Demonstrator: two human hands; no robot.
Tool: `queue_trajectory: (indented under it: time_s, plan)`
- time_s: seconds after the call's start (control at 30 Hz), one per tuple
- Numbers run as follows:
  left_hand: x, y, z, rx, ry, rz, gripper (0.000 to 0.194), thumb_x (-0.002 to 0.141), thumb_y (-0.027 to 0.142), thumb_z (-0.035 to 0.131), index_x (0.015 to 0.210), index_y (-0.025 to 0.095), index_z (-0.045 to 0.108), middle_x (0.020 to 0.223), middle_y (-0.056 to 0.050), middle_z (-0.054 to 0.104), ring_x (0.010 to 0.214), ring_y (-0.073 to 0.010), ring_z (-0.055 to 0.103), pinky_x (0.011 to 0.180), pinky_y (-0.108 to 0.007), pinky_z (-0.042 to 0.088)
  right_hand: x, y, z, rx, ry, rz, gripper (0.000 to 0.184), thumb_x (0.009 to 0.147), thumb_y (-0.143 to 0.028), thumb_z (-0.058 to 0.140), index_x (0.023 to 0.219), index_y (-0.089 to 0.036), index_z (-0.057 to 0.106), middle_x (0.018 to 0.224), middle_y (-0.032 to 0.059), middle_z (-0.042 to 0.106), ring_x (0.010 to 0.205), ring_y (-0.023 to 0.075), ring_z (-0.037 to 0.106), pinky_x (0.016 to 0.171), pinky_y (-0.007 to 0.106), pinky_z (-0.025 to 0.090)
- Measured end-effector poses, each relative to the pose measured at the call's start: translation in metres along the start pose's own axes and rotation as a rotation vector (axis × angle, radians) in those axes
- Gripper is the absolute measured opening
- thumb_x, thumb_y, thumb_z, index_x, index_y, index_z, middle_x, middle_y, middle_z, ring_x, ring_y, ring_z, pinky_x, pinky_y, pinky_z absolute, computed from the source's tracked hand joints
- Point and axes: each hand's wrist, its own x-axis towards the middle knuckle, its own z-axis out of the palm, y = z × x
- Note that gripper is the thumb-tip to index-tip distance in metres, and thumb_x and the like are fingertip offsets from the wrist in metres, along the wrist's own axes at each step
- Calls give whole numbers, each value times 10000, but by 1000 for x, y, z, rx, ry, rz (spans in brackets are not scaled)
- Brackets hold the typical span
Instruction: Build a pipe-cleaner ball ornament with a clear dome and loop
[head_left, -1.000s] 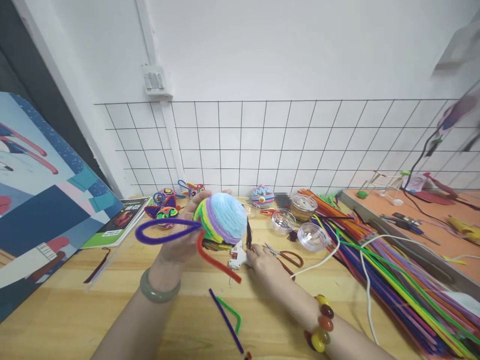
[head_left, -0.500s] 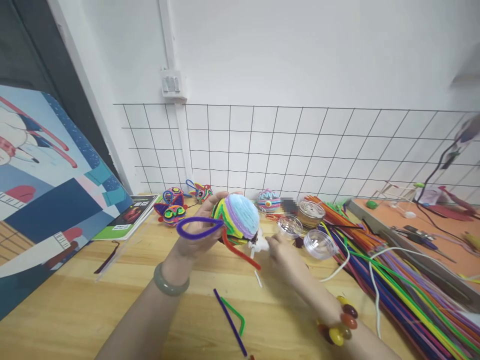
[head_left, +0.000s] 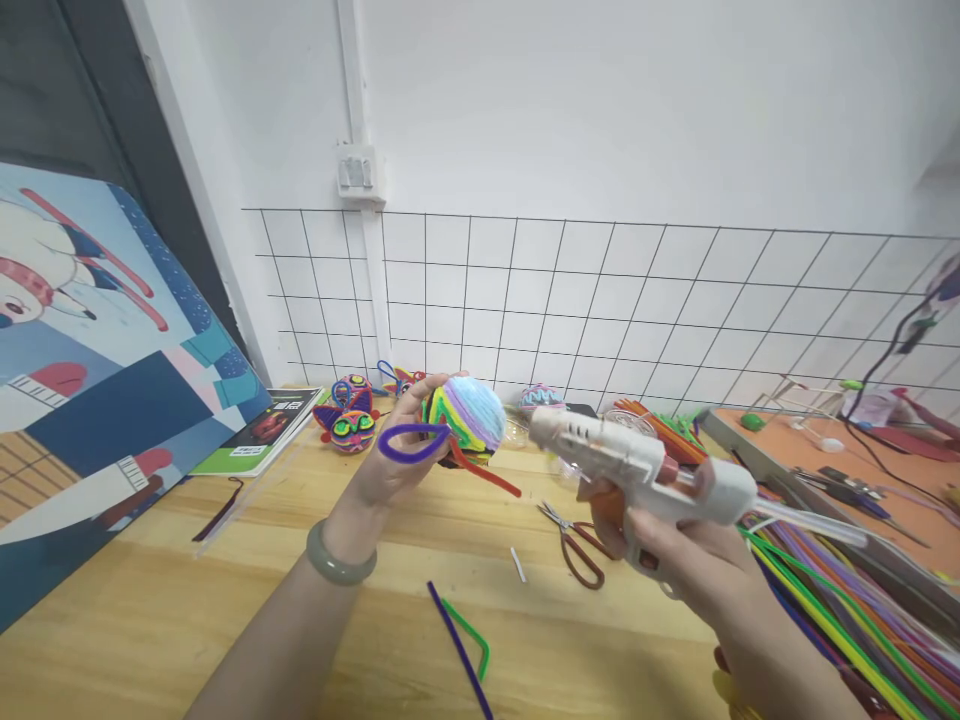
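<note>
My left hand (head_left: 397, 455) is wrapped round a ball covered in striped pipe cleaners (head_left: 474, 412), light blue, purple, yellow and green. From its near side stick out a purple pipe-cleaner loop (head_left: 412, 457) and a loose red pipe cleaner (head_left: 491, 478). My right hand (head_left: 675, 550) grips a white hot glue gun (head_left: 611, 445), fingers at its orange trigger. The nozzle points left at the ball, a short gap away, and a clear glue stick (head_left: 817, 518) juts from the back. Below the gun lie open scissors (head_left: 577, 545) with brown handles.
A purple pipe cleaner (head_left: 457, 645) and a bent green one (head_left: 474, 632) lie in front. Several finished pipe-cleaner figures (head_left: 352, 430) stand at the back left beside a magazine (head_left: 262, 435). Bundled pipe cleaners (head_left: 847, 610) fill the right side, along an orange-topped board (head_left: 847, 470).
My right hand has picked up the glue gun from the table and raised it, nozzle toward the ball. The scissors now show fully. My left hand still holds the ball.
</note>
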Motion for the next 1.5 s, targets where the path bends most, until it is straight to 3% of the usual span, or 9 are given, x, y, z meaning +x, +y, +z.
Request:
queue_trajectory:
  time_s: [0.17,0.3,0.53,0.73,0.93,1.2,1.5]
  plan:
    - [1,-2,-1,36,-6,20,532,717,193,731,1201,289,532,1444,-80,423,1279,-282,458,1021,-397,434,-10,6,3,-172,-85,-73,270,873,-450,547,990,-248,684,845,57,676,751,203,619,615,272,552]
    - [2,-5,-4,61,4,56,543,709,190,738,1205,273,532,1444,-92,423,1299,-278,431,1002,-359,450,-9,11,5,-227,-141,-115,277,900,-388,524,1096,-249,662,1006,78,674,847,213,627,689,303,570]
    - [2,-6,-4,76,14,82,558,693,207,754,1206,263,541,1451,-98,414,1313,-290,410,1012,-361,443,-12,7,10,-269,-153,-130,267,908,-380,509,1081,-237,653,879,72,659,895,240,623,726,343,570]
    - [2,-6,-2,81,13,87,598,659,231,783,1208,266,548,1449,-96,422,1299,-291,430,986,-339,462,-10,5,11,-317,-180,-174,245,910,-371,496,1093,-260,615,839,58,635,807,227,618,693,343,560]
    - [2,-7,-1,100,34,94,607,644,270,798,1200,262,555,1454,-99,418,1288,-293,442,1007,-364,446,-9,1,14,-408,-182,-229,114,923,-325,467,922,-262,562,767,37,585,697,199,585,608,321,531]
    - [2,-8,1,105,46,112,577,676,239,776,1207,266,551,1442,-86,436,1280,-268,454,997,-320,453,-5,-22,22,-531,-151,-428,113,897,-184,442,807,-247,469,699,1,530,606,162,529,546,287,467]
    - [2,-8,1,105,55,117,592,658,267,789,1203,273,556,1427,-78,456,1268,-266,467,1015,-335,440,-3,-25,24,-539,-131,-470,117,898,-169,433,828,-252,475,698,18,562,627,177,563,547,299,494]
